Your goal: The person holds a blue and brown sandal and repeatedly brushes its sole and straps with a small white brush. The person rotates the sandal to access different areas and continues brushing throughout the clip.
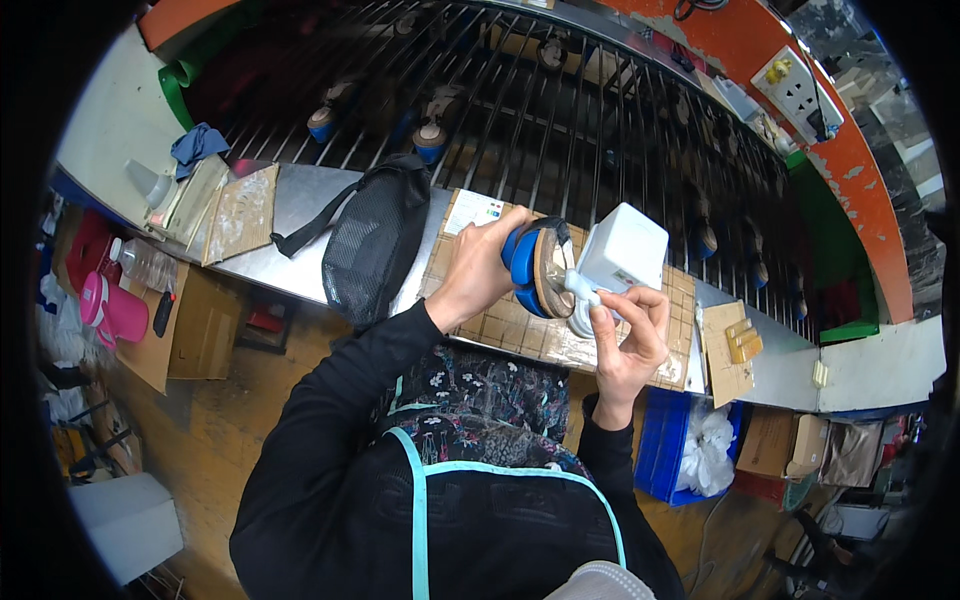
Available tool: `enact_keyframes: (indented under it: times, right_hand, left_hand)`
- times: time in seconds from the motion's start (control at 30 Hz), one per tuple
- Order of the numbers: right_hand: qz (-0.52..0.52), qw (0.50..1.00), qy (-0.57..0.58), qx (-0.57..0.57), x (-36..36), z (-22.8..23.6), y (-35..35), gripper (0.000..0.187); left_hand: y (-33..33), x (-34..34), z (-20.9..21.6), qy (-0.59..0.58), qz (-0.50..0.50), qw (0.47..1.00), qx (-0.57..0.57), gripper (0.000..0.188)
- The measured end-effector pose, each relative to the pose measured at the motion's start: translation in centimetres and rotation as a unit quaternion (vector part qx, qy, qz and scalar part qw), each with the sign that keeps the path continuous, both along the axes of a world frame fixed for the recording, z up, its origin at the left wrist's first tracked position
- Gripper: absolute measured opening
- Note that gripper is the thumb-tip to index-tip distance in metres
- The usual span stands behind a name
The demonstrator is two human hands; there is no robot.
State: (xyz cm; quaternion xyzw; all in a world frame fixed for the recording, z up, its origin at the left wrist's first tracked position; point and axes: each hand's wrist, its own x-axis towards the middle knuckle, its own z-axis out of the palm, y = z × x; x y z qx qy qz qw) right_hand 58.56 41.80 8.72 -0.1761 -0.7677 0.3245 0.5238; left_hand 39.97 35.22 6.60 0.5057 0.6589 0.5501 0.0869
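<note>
My left hand (480, 262) is closed around a shoe on a blue last (523, 258), tilted so its tan underside (552, 272) is turned toward my right hand. In my right hand (632, 345), thumb and fingers pinch a small white applicator (580, 287), its head close to the shoe's underside; whether it touches cannot be made out. Just beyond my right fingers stands a white square container (627, 245). All this is above a cardboard sheet (655, 350) marked with crossing lines.
Ahead runs a conveyor of dark metal rods (510, 130), carrying several blue-based shoes (429, 142). A black mesh bag (376, 240) lies left of the cardboard. Yellowish blocks (743, 341) rest at the right. A blue crate (662, 445) with white plastic bags stands below the bench.
</note>
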Motion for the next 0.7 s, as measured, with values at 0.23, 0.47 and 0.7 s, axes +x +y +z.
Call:
enact_keyframes:
  times: [0.23, 0.47, 0.7]
  right_hand:
    - [0.026, 1.000, 0.002, 0.016, -0.5, 0.5, 0.8, 0.019]
    - [0.051, 0.999, -0.002, 0.000, -0.8, 0.2, 1.3, 0.018]
    - [0.066, 0.998, -0.014, -0.015, -0.5, -1.0, 1.6, 0.018]
  left_hand:
    - [-0.5, -0.4, -1.5, -0.007, -0.092, 0.993, -0.071, 0.061]
    - [-0.1, -0.5, -3.6, -0.131, -0.190, 0.961, -0.155, 0.064]
    - [-1.3, -0.2, -2.9, -0.276, -0.342, 0.873, -0.211, 0.071]
